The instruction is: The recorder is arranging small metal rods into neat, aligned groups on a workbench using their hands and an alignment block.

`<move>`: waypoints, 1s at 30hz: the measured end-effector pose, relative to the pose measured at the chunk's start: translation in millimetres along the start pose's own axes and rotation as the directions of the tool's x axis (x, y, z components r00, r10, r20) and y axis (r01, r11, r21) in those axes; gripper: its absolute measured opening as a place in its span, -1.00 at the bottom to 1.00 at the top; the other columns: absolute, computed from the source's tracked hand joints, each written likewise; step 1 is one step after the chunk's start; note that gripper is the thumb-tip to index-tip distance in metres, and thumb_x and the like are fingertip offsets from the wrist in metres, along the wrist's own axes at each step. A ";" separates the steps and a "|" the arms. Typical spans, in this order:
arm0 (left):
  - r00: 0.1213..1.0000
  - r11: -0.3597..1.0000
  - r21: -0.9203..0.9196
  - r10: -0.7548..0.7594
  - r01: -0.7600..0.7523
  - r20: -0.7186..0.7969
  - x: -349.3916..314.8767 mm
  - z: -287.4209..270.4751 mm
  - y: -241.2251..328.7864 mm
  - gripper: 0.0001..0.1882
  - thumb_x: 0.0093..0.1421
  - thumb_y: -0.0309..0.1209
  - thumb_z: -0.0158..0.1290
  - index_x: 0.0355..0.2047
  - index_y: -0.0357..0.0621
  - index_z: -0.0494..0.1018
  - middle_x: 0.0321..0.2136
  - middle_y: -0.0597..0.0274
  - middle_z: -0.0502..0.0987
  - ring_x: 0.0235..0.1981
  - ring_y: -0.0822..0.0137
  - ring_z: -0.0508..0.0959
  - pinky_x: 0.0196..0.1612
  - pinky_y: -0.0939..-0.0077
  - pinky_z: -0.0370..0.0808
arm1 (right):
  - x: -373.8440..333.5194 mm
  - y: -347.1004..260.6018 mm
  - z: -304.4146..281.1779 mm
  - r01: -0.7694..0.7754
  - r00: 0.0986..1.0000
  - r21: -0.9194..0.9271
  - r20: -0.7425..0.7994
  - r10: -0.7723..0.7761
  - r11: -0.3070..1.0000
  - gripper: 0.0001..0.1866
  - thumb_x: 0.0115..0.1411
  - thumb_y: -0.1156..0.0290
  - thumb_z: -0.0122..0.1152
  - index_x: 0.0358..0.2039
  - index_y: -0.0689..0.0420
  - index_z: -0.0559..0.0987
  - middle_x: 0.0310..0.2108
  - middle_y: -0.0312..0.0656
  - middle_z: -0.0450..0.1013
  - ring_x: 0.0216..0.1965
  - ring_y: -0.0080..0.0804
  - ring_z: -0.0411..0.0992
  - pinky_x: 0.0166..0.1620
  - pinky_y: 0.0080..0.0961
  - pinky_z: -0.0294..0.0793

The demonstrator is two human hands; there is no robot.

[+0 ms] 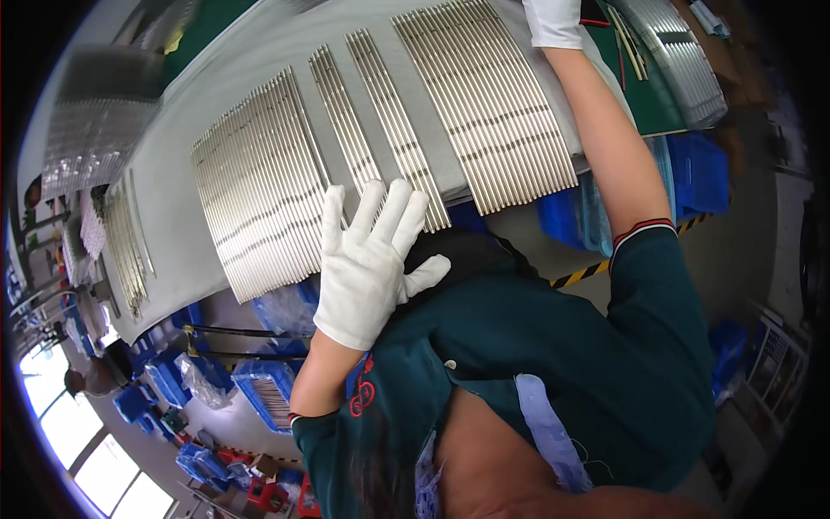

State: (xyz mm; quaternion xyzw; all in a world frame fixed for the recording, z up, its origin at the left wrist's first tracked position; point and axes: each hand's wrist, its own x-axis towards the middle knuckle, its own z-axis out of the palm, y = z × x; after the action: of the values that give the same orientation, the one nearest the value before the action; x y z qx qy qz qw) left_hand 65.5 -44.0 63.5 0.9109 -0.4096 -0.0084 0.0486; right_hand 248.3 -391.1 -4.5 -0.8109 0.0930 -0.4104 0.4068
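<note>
My left hand, in a white glove, is spread with its fingers apart, over the near ends of shiny metal rods. Its fingertips overlap a narrow bundle of rods and lie close to another narrow bundle; whether they touch is unclear. To the left of these lies a wide row of rods, and to the right another wide row. My right hand, also white-gloved, reaches past the right row at the top edge. Its fingers are cut off by the picture, so what it holds is hidden.
The rods lie on a grey-covered table. A wrapped bundle of rods and thin sticks rest on a green surface at the far right. Blue bins stand below the table's near edge. More rods lie at the left.
</note>
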 end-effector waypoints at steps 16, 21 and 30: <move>0.995 0.992 -0.074 0.105 -0.105 -0.003 20.0 3.0 13.7 -0.19 0.05 0.13 0.23 0.18 -0.15 0.43 0.11 0.16 0.47 0.21 0.17 0.43 0.43 -0.05 0.13 | -0.1 14.7 2.2 0.073 0.997 0.046 -0.031 -0.072 0.996 -0.21 0.27 0.13 0.34 0.42 0.14 0.29 0.32 0.05 0.37 0.30 -0.07 0.38 0.30 -0.36 0.35; 1.000 1.000 -0.011 0.007 -0.007 0.022 2.3 -8.2 10.3 -0.22 0.06 0.07 0.26 0.17 -0.18 0.42 0.12 0.13 0.48 0.21 0.11 0.45 0.42 -0.09 0.15 | -3.1 -8.6 -4.5 -0.037 0.999 0.082 0.009 0.036 0.996 -0.21 0.26 0.16 0.31 0.43 0.12 0.28 0.32 0.07 0.37 0.30 -0.05 0.37 0.30 -0.34 0.35; 0.984 0.985 0.033 0.170 -0.169 -0.056 26.8 15.2 29.8 -0.21 0.15 0.12 0.20 0.25 -0.13 0.39 0.24 0.12 0.42 0.30 0.16 0.39 0.47 0.05 0.13 | -3.2 -14.9 1.4 -0.083 0.996 0.111 0.039 0.079 0.990 -0.18 0.25 0.19 0.32 0.46 0.06 0.24 0.35 0.07 0.33 0.34 -0.03 0.33 0.33 -0.33 0.32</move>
State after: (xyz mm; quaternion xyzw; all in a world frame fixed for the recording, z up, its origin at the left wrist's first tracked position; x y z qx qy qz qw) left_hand 60.3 -85.0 51.8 0.8732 -0.4841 0.0284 0.0485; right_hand 244.5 -379.1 4.1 -0.7892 0.0956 -0.3843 0.4694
